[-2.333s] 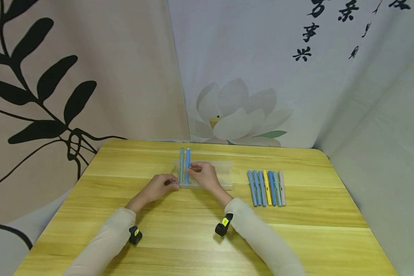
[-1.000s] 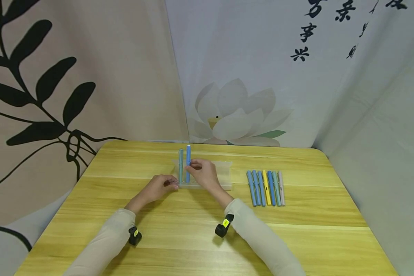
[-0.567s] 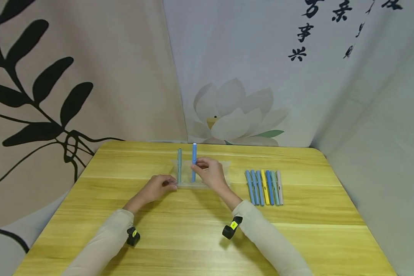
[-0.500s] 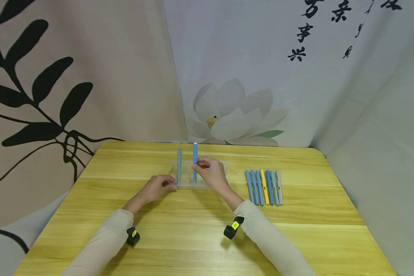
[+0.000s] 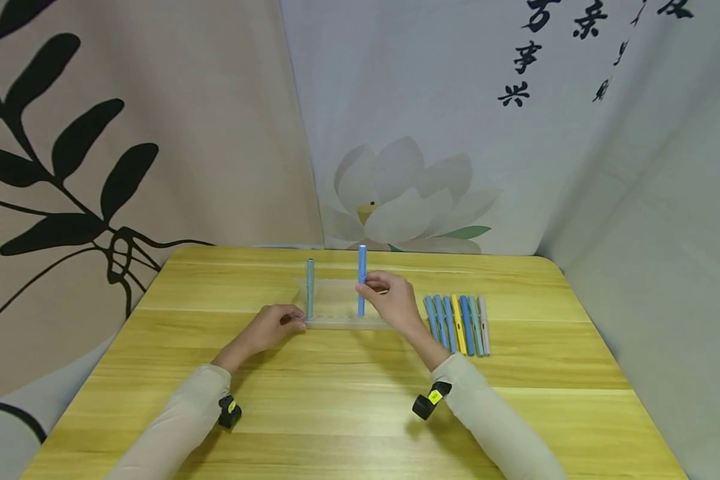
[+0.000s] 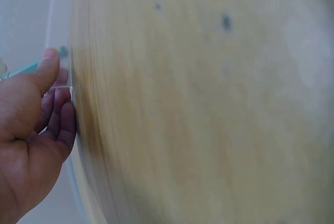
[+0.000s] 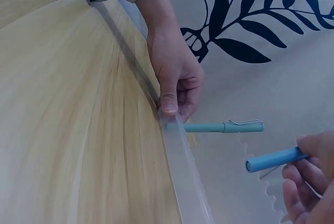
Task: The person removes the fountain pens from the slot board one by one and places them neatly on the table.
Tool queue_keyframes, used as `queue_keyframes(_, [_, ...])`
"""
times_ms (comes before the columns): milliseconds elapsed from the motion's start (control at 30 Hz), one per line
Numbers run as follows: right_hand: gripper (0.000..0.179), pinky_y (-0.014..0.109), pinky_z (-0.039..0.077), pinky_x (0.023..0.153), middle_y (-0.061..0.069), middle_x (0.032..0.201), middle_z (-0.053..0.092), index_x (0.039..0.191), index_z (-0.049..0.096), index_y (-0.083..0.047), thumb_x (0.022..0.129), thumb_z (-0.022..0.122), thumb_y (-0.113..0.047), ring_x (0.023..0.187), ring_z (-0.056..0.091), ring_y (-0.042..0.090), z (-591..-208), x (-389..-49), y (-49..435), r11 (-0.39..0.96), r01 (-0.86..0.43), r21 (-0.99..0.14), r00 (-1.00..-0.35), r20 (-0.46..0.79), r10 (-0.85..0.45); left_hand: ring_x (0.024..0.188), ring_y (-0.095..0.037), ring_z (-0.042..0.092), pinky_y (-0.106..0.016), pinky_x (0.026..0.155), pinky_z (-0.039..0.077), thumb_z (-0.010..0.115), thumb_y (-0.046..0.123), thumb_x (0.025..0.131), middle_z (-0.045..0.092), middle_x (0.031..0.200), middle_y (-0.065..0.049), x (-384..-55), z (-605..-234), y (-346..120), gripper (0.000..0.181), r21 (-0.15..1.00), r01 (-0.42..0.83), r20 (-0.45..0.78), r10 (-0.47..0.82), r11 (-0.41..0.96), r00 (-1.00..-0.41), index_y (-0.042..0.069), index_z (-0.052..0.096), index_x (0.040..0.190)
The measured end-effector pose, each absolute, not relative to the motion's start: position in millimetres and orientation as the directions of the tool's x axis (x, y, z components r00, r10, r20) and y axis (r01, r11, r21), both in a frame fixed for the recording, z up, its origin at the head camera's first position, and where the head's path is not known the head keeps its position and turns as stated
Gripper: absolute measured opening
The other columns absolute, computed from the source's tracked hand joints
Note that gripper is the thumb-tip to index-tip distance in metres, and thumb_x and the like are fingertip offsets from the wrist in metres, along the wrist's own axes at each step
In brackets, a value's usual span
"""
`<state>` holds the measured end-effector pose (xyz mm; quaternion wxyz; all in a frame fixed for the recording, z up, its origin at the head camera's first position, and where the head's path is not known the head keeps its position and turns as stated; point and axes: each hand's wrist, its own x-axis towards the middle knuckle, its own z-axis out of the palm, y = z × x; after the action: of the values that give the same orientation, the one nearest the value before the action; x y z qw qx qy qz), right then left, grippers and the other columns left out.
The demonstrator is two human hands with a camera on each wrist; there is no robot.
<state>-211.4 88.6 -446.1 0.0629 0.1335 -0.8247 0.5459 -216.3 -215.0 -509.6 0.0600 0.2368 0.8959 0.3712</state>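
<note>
A clear plastic pen rack [image 5: 336,323] lies across the table, and a green pen [image 5: 310,288] stands at its left end. My left hand [image 5: 276,325] pinches the rack's left front corner; in the left wrist view the thumb presses on top of the strip with the fingers curled below. Between thumb and fingers, my right hand [image 5: 391,299] holds a blue pen [image 5: 362,267] upright over the right half of the rack. In the right wrist view the free end of this blue pen [image 7: 276,160] is apart from the rack strip [image 7: 188,177].
To the right of the rack lies a row of several pens [image 5: 456,323] in blue, yellow, green and greyish pink. Behind the wooden table [image 5: 336,400] hangs a curtain [image 5: 228,133] with printed leaves and a flower.
The right hand has raised the blue pen from beside the green pen and carried it to the right along the rack. The left hand stays at the corner.
</note>
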Motion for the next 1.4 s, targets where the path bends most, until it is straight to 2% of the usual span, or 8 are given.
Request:
queue_keyframes(367, [0.031, 0.039, 0.059, 0.081, 0.008, 0.104, 0.077, 0.119, 0.075, -0.006, 0.094, 0.077, -0.025, 0.094, 0.072, 0.024, -445.4, -205.2, 113.0, 0.390, -0.286, -0.875, -0.958, 0.268, -0.101, 0.089, -0.012, 0.063, -0.032, 0.082, 0.054, 0.069, 0.020, 0.099, 0.071, 0.098, 0.002, -216.8, -508.3, -213.5, 0.020, 0.690, 0.369, 0.057, 0.461, 0.623, -0.885, 0.006, 0.074, 0.113])
queue_keyframes(900, [0.037, 0.043, 0.058, 0.086, 0.013, 0.106, 0.076, 0.123, 0.072, -0.003, 0.096, 0.075, -0.028, 0.098, 0.071, 0.028, -449.3, -195.4, 164.7, 0.428, -0.247, -0.870, -0.967, 0.251, -0.047, 0.086, -0.012, 0.061, -0.030, 0.080, 0.053, 0.069, 0.020, 0.099, 0.070, 0.094, 0.004, -216.5, -507.1, -212.7, 0.018, 0.685, 0.361, 0.047, 0.455, 0.633, -0.889, 0.007, 0.074, 0.111])
queue_keyframes(1200, [0.040, 0.029, 0.057, 0.076, 0.013, 0.106, 0.076, 0.124, 0.071, -0.003, 0.096, 0.074, -0.031, 0.098, 0.070, 0.028, -454.9, -193.7, 197.6, 0.475, -0.210, -0.855, -0.969, 0.246, 0.015, 0.086, -0.012, 0.060, -0.030, 0.079, 0.052, 0.069, 0.019, 0.099, 0.070, 0.095, 0.003, -215.2, -506.6, -212.8, 0.018, 0.687, 0.358, 0.048, 0.453, 0.632, -0.890, 0.007, 0.074, 0.111])
queue_keyframes(1400, [0.041, 0.021, 0.053, 0.073, 0.014, 0.107, 0.075, 0.124, 0.072, -0.003, 0.097, 0.073, -0.034, 0.091, 0.069, 0.015, -458.7, -192.9, 222.0, 0.479, -0.146, -0.866, -0.974, 0.209, 0.082, 0.086, -0.012, 0.061, -0.031, 0.079, 0.052, 0.069, 0.019, 0.099, 0.070, 0.095, 0.003, -215.2, -505.7, -212.8, 0.018, 0.683, 0.362, 0.051, 0.453, 0.635, -0.890, 0.007, 0.074, 0.112])
